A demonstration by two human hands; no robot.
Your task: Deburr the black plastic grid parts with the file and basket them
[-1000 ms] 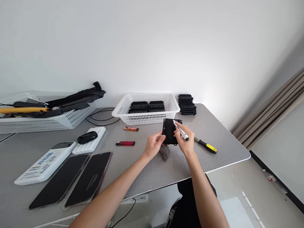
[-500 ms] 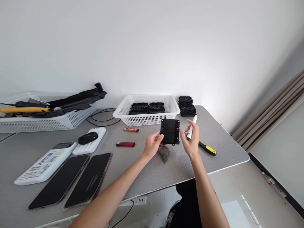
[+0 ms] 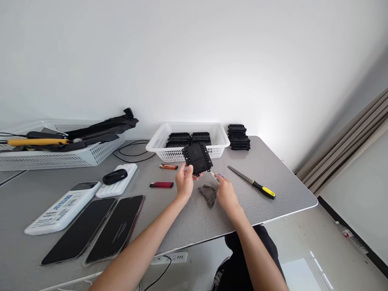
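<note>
My left hand (image 3: 184, 182) grips a square black plastic plate (image 3: 198, 157) by its lower left edge, thumb on top. The plate is tilted above the table and has toothed rows along two sides. Closed around a white pen-shaped tool (image 3: 216, 177) is my right hand (image 3: 226, 194). That tool's tip is at the plate's lower right corner; whether it touches cannot be made out. Beneath the hands lies a crumpled grey-brown cloth (image 3: 208, 195). Right of my right hand rests a file (image 3: 253, 182) with a black and yellow handle.
Behind the plate stands a white basket (image 3: 188, 153) holding similar plates, beside a stack of black plates (image 3: 238, 137). An orange lighter (image 3: 168, 166) and a red lighter (image 3: 161, 184) lie left. Further left are phones (image 3: 117, 228), power banks (image 3: 65, 208) and a tool-filled basket (image 3: 91, 155).
The plate has moved left and tilted in my left hand. My right hand has come down and left, turning the white tool's tip to the plate's corner. The file's blade is now uncovered.
</note>
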